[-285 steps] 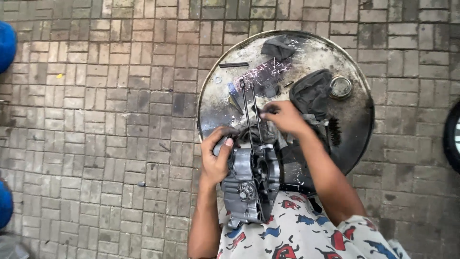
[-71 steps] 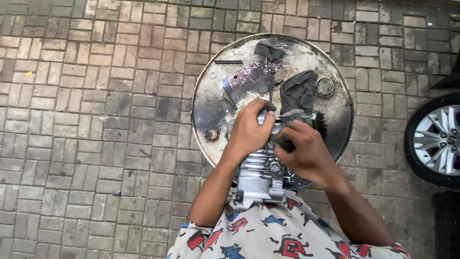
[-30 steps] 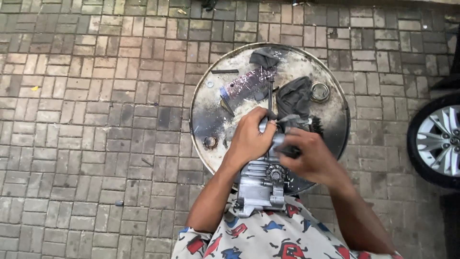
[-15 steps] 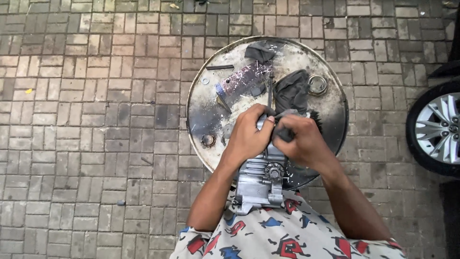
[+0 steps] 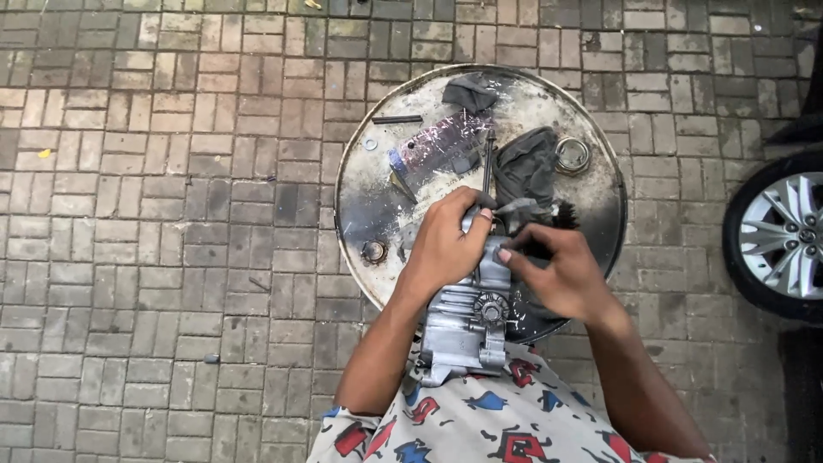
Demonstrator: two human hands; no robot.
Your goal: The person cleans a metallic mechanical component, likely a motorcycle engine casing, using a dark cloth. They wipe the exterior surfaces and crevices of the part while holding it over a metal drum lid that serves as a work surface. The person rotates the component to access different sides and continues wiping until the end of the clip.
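Note:
A grey metal engine block (image 5: 467, 321) rests against my lap and the near rim of a round metal drum top (image 5: 377, 184). My left hand (image 5: 446, 244) grips the block's upper end from the left. My right hand (image 5: 553, 270) is closed on the block's right side, its fingers by a dark part there. A thin dark rod (image 5: 487, 163) stands up from the block just beyond my left fingers.
On the drum top lie a dark rag (image 5: 527, 167), another rag (image 5: 471, 90), a metal ring (image 5: 572, 156), a clear plastic bag (image 5: 441, 146), a small bolt (image 5: 396, 119) and a round cap (image 5: 374, 251). A car wheel (image 5: 776, 236) stands at the right. Brick paving lies all around.
My right hand has slid a little lower and further right on the block. My left hand keeps its hold on the upper end.

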